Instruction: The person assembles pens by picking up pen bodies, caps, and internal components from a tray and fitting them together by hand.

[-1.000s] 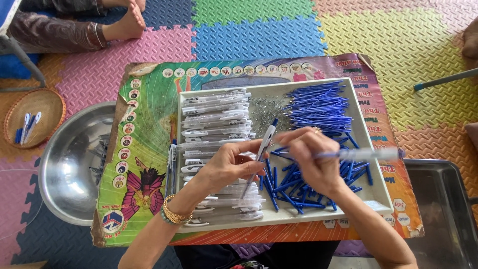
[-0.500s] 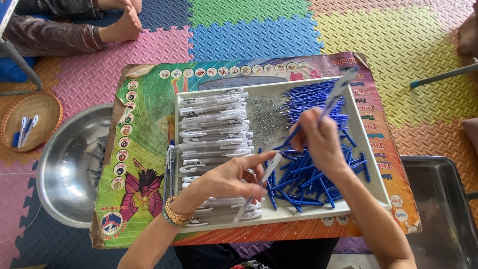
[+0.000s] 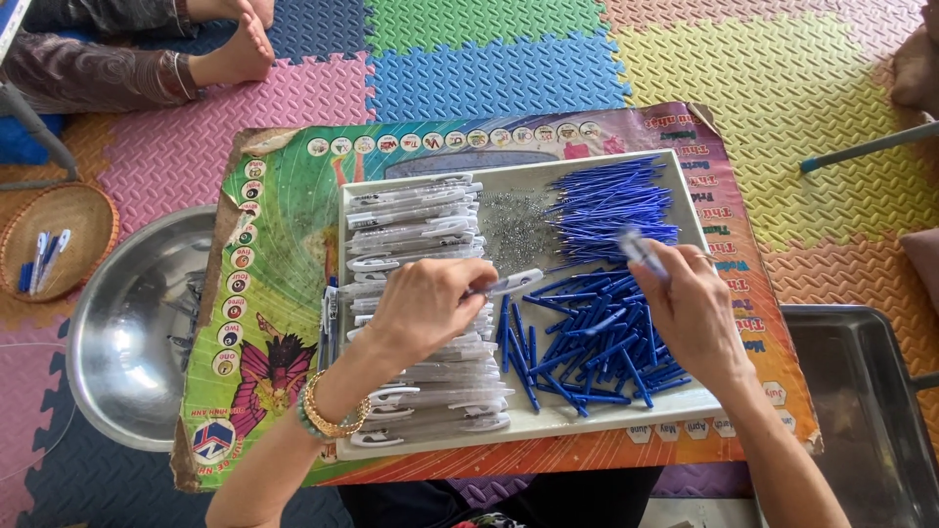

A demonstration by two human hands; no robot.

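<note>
A shallow white tray (image 3: 548, 420) lies on a colourful printed board (image 3: 284, 244). Its left side is stacked with white pen barrels (image 3: 411, 220). Thin blue refills (image 3: 611, 200) fill the upper right, short blue pen parts (image 3: 587, 342) the lower right, and small metal springs (image 3: 514, 230) the top middle. My left hand (image 3: 425, 313) pinches a white pen barrel (image 3: 511, 283) over the white stack. My right hand (image 3: 690, 318) hovers over the blue parts and holds a thin blue refill (image 3: 638, 248), blurred.
A round steel bowl (image 3: 127, 332) sits left of the board, a woven basket (image 3: 59, 235) with pens farther left. A steel tray (image 3: 861, 411) lies at the lower right. Another person's foot (image 3: 235, 49) rests on the foam mat at the top left.
My right hand has come down from the refill pile to above the blue parts, carrying a refill. My left hand shifted slightly up with the white barrel.
</note>
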